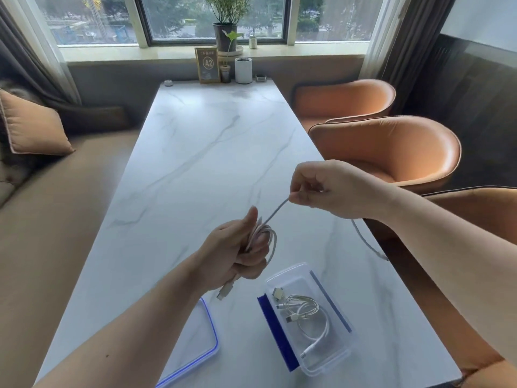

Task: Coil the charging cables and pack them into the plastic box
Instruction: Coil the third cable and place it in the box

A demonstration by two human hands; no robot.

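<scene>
My left hand (233, 254) grips a white charging cable (272, 237) wound in loops around its fingers, above the marble table (195, 163). One plug hangs below that hand. My right hand (330, 189) pinches the same cable a little up and to the right, pulling a short stretch taut. The cable's free end trails down past the table's right edge. A clear plastic box (296, 271) with blue clips lies open near the front edge. Inside it lie coiled white cables (310, 317).
The box's clear lid (195, 348) with a blue rim lies flat at the front left. A sign, a white cup and small jars stand at the table's far end. Orange chairs (391, 152) line the right side, a brown sofa the left.
</scene>
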